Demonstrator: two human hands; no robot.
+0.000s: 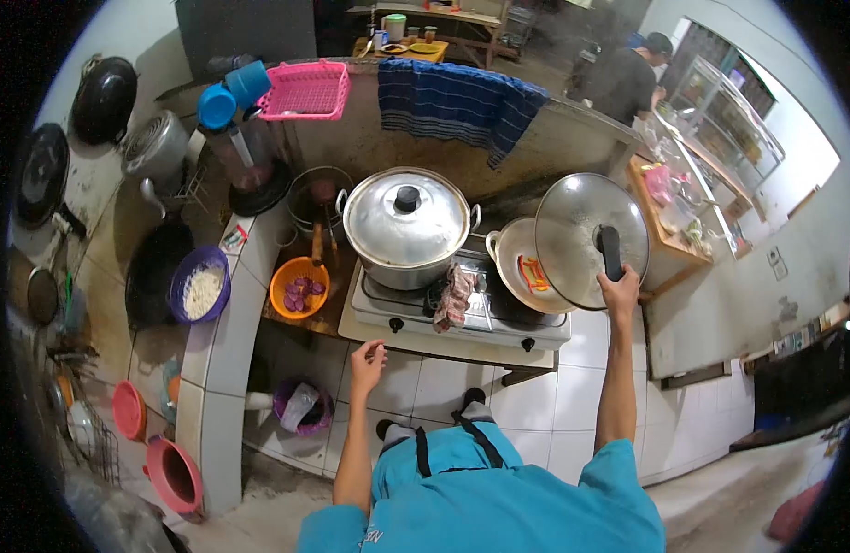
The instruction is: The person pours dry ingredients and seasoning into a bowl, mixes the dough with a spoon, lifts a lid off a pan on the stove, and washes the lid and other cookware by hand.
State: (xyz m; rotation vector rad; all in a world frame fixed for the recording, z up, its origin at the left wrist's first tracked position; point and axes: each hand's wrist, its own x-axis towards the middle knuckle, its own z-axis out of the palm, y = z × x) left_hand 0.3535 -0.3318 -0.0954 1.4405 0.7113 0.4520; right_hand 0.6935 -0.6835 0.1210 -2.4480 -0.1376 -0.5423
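Note:
My right hand grips the black handle of a glass lid, which is tilted up over the right side of a pan. Red and yellow pieces show in the pan, partly behind the lid. In front of the stove, my left hand hangs in the air with curled fingers; whether it holds anything small is unclear. A large silver pot with its lid on stands on the left burner. A crumpled cloth lies between pot and pan.
Left of the stove are an orange basket of purple pieces and a purple bowl of white food. A blue towel hangs over the low wall. Another person stands behind it, near a glass case at the right.

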